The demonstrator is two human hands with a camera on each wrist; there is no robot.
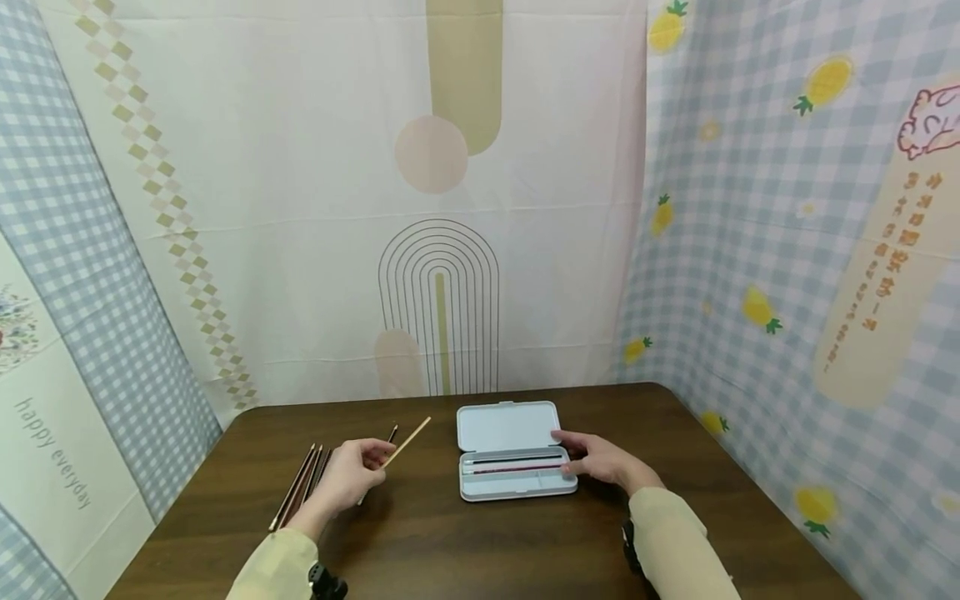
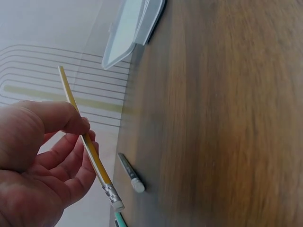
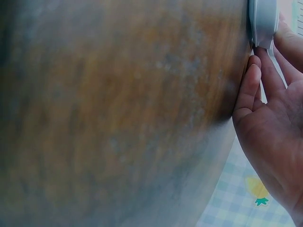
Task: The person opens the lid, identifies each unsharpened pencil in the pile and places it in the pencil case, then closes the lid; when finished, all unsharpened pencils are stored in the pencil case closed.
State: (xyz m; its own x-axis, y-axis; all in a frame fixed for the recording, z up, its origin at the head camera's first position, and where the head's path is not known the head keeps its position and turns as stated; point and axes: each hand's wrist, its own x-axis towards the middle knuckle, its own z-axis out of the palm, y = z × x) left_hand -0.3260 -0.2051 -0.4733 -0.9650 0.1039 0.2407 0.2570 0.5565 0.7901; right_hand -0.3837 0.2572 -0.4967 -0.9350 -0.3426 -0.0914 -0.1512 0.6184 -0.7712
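Note:
My left hand (image 1: 351, 473) pinches a yellow pencil (image 2: 90, 146) between thumb and fingers, tilted above the table. Its silver ferrule and white eraser end show low in the left wrist view. At the right end of an open white pencil case (image 1: 517, 493), my right hand (image 1: 606, 461) grips the side, thumb on the front part's rim and fingers by the raised lid (image 1: 508, 425). Inside the case lie a dark pencil (image 1: 517, 460) and a red pencil (image 1: 510, 470). A dark pencil with a white eraser (image 2: 130, 172) lies on the table beyond the left hand.
Several brown and dark pencils (image 1: 300, 483) lie side by side left of the left hand, partly hidden by it. A teal piece (image 2: 120, 220) shows at the left wrist view's lower edge. The brown wooden table (image 1: 480, 546) ends at hanging cloths behind and beside it.

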